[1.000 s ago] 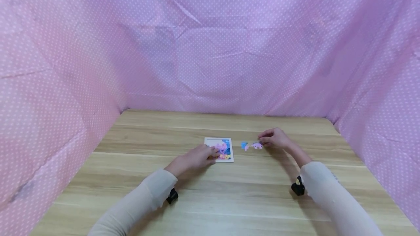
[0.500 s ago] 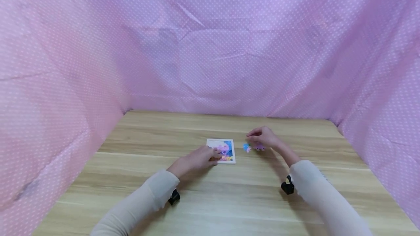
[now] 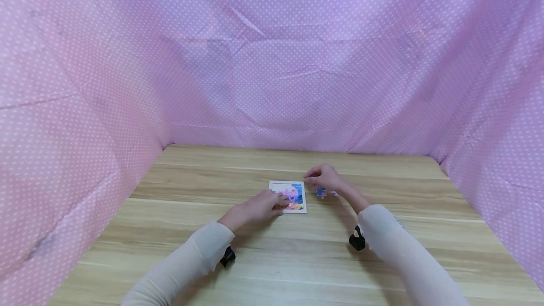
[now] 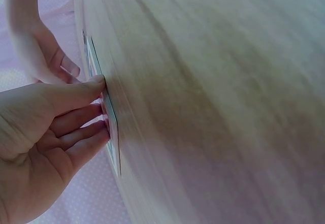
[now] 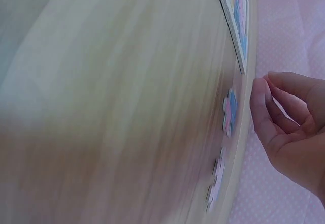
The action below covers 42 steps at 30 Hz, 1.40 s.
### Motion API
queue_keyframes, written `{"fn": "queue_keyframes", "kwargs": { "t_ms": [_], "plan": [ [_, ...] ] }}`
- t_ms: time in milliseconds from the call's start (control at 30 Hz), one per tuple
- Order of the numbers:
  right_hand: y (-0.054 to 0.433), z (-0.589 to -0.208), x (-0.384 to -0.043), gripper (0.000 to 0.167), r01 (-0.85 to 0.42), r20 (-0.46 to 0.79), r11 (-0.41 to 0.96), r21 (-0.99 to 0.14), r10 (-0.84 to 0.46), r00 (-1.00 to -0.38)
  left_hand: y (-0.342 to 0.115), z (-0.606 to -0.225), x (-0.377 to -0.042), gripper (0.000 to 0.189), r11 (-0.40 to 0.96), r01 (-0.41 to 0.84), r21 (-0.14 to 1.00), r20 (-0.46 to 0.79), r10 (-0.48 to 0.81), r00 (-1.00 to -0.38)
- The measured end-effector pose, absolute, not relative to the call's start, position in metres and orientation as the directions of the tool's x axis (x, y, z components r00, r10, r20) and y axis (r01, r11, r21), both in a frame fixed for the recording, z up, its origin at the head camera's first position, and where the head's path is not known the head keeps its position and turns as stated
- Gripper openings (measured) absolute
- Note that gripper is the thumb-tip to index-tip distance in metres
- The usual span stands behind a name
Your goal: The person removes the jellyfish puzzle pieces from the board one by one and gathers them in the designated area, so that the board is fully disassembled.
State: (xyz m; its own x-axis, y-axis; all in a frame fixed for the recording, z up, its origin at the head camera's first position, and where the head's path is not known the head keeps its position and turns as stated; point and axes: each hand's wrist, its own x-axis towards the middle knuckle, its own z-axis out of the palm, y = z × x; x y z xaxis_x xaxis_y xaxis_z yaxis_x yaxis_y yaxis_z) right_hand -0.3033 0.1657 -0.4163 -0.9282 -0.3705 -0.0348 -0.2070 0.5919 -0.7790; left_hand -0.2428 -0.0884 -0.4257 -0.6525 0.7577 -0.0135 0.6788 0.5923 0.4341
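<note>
A square jigsaw puzzle in a white tray (image 3: 305,210) lies flat on the wooden table, partly filled with colourful pieces. On its left part rests my left hand (image 3: 261,205), with fingertips on the face and thumb at the near edge. My right hand (image 3: 325,178) is above the table just right of the tray, thumb and forefinger tips together. Whether anything is between them cannot be seen. Below it lie a blue-and-pink puzzle piece (image 5: 230,113) and a pale purple piece (image 5: 216,181), both loose on the table and apart from the hand.
The wooden table (image 3: 289,259) stretches to a pink polka-dot curtain (image 3: 272,84), which closes in the back and both sides. A black wrist camera (image 3: 357,239) hangs under the right sleeve, and another camera (image 3: 228,256) under the left.
My right hand has moved left, from beside the purple piece, over the loose pieces, to near the tray. The left hand has stayed on the puzzle.
</note>
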Motion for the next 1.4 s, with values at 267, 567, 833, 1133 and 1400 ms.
{"fn": "queue_keyframes", "kwargs": {
  "t_ms": [267,567,833,1133,1400],
  "plan": [
    [0.152,-0.420,-0.309,0.018,-0.187,-0.046,0.622,-0.761,-0.339,-0.940,-0.086,-0.424,-0.243,0.033,0.607,0.658,0.445,-0.028,0.744,-0.667],
    [0.138,-0.425,-0.310,0.012,-0.135,-0.087,0.600,-0.788,-0.327,-0.941,-0.085,-0.424,-0.243,0.033,0.628,0.635,0.450,-0.051,0.728,-0.683],
    [0.131,-0.428,-0.309,0.015,-0.140,-0.091,0.661,-0.737,-0.302,-0.949,-0.086,-0.425,-0.244,0.032,0.620,0.648,0.442,-0.041,0.736,-0.676],
    [0.121,-0.429,-0.307,0.023,-0.155,-0.047,0.727,-0.669,-0.249,-0.967,-0.086,-0.427,-0.245,0.031,0.610,0.674,0.417,-0.021,0.747,-0.664],
    [0.117,-0.431,-0.306,0.019,-0.135,-0.035,0.738,-0.661,-0.211,-0.977,-0.086,-0.426,-0.244,0.031,0.609,0.672,0.421,-0.020,0.747,-0.664]
  ]
}}
